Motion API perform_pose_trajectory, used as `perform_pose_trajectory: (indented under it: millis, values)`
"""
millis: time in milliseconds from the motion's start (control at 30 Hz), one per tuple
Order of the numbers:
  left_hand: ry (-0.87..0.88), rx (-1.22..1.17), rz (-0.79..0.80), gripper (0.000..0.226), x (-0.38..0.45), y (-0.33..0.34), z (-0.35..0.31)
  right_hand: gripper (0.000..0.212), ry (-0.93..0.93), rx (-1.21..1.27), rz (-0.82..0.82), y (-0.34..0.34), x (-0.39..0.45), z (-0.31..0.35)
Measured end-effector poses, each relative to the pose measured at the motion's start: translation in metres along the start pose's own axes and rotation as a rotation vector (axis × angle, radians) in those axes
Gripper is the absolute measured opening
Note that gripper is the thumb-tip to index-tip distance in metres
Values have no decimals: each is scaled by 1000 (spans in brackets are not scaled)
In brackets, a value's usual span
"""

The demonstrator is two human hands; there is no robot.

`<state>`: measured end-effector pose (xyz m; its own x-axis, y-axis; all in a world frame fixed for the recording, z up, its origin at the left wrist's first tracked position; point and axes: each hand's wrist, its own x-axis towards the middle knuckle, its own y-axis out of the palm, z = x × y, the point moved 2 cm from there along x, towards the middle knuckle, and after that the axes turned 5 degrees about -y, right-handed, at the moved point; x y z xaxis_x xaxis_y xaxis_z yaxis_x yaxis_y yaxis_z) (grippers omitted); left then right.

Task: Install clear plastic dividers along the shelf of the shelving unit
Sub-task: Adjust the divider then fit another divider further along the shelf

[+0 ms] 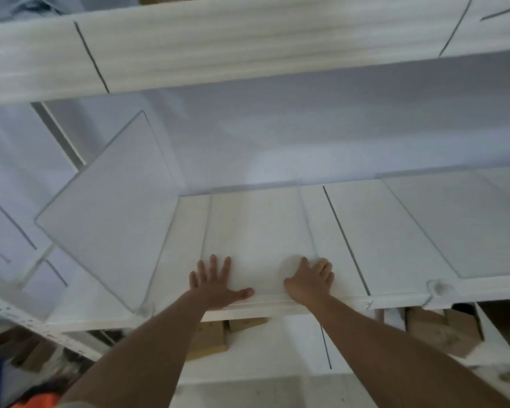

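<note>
Two hands press on a white shelf [380, 231] of a shelving unit as clear plastic dividers go in: the left hand [215, 282] lies flat and released, fingers spread, while the right hand [311, 279] curls over the near end of a divider [306, 219] that is barely visible against the white, apparently seating it at the front lip. Another divider [106, 201] stands installed to the left, one more [418, 228] to the right. Whether the middle panel is fully upright is hard to tell; cardboard boxes [442, 328] below are partly hidden.
</note>
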<state>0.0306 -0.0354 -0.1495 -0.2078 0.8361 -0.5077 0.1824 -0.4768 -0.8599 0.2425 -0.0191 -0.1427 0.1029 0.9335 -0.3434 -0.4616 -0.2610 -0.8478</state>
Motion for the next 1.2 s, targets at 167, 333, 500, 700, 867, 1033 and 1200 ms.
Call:
perform_pose_trajectory:
  millis: [167,333,500,700,867,1033,1200]
  values:
    - [2,10,0,124,2,2,-3,71,29,-3,-13,5,3,4]
    - [2,-2,-5,125,2,2,-2,71,37,60,-45,2,-2,5]
    - [13,-22,-70,124,1,4,1,65,280,402,-110,-30,8,13]
    - [76,-107,-212,102,-3,6,8,11,187,868,-55,-82,19,18]
    - [148,-279,-277,79,-14,-6,7,12,-108,1020,-49,-137,-7,75]
    - [209,-531,-225,69,-30,-15,-25,16,-539,832,-125,-162,-75,127]
    - [112,-704,-195,44,-44,-6,-60,25,-700,410,-203,-143,-108,137]
